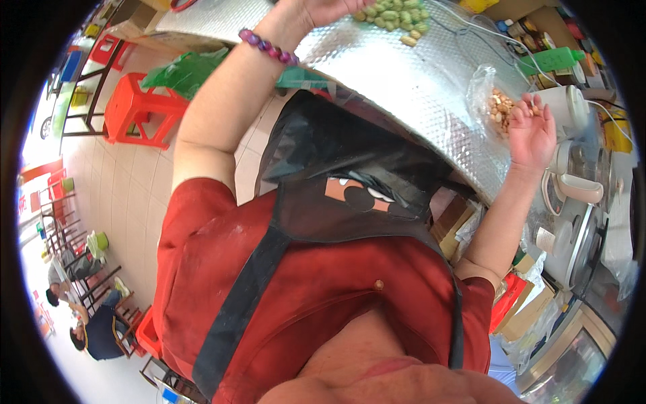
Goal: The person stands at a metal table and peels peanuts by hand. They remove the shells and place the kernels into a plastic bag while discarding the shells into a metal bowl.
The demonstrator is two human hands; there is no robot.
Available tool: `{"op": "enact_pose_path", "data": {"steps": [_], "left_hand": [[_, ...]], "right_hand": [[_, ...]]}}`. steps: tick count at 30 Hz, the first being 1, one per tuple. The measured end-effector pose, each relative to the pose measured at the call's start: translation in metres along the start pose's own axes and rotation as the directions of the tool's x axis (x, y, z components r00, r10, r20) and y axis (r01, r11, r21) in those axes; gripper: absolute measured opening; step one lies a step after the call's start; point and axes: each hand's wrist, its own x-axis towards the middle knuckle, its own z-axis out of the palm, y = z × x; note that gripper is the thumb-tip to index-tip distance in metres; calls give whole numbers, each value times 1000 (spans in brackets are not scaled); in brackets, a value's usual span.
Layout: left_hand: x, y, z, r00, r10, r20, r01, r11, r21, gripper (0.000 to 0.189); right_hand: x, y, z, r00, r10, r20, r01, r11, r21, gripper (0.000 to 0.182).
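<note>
At the top edge, my left hand reaches over a foil-covered table, its fingers partly cut off by the frame. Just beside its fingertips is a heap of greenish pods that look like unshelled peanuts, with a few tan ones at the near side. My right hand is palm up at the table's right, fingers curled at the edge of a clear plastic bag. Shelled nut kernels lie in that bag, touching or close to the fingers; whether any are held is unclear.
A green bottle, white cables, a white container and a glass jug with a pale handle crowd the right. A red plastic stool and green plastic bag are at left. Two people sit farther off.
</note>
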Motion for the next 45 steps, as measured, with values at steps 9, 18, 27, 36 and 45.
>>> {"op": "enact_pose_path", "data": {"steps": [9, 18, 27, 36, 45], "left_hand": [[6, 51, -41, 873, 337, -352, -235, 924, 303, 23], [-5, 32, -72, 833, 534, -144, -204, 538, 818, 45], [-45, 64, -76, 761, 646, 65, -243, 190, 951, 42], [-136, 66, -187, 741, 570, -355, -540, 820, 191, 7], [-297, -60, -294, 536, 75, -841, -537, 799, -271, 17]], "right_hand": [[28, -6, -42, 901, -279, -332, 199, 947, -253, 21], [17, 32, -29, 832, -525, -180, 274, 672, -688, 27], [-10, 54, -16, 802, -590, 94, 209, 130, -969, 30], [-35, 78, -1, 803, -548, 234, 144, -201, -969, 22], [-34, 108, 10, 723, -400, 563, 340, -503, -794, 15]]}}
